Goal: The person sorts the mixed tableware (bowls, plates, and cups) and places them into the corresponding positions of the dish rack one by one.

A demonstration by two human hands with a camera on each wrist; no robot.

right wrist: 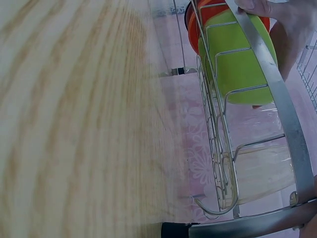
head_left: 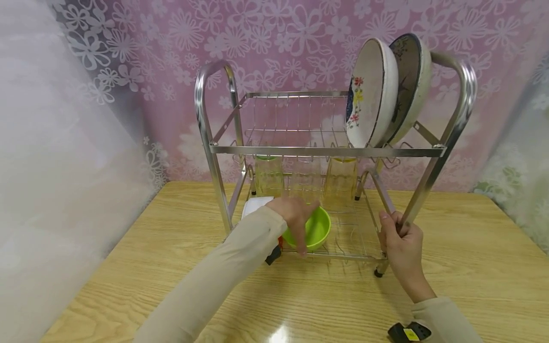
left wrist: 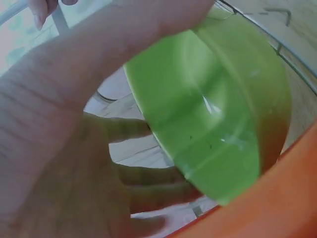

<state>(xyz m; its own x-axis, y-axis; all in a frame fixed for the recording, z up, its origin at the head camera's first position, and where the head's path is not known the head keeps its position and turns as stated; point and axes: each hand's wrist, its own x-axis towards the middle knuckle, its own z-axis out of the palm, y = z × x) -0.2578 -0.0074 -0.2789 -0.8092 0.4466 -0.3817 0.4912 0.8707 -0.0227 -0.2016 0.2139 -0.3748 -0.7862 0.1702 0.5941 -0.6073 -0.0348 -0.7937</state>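
In the head view my left hand (head_left: 293,216) reaches over the left side of a green bowl (head_left: 319,228) on the dish rack's lower tier. Its thumb points down at the front, and its fingers stretch toward the far rim. The left wrist view shows these fingers (left wrist: 148,176) spread and nearly straight along the rim. Close beside the green bowl is an orange dish (left wrist: 262,193), mostly hidden in the head view. On the right, my right hand (head_left: 403,240) grips the front leg of the metal dish rack (head_left: 330,152).
Two large patterned bowls (head_left: 388,95) lean upright on the upper tier's right end. Several glasses (head_left: 341,178) stand at the back of the lower tier. Left of the green bowl lies a white item (head_left: 256,205). The rack stands on a wooden table (head_left: 150,267) before a flowered curtain.
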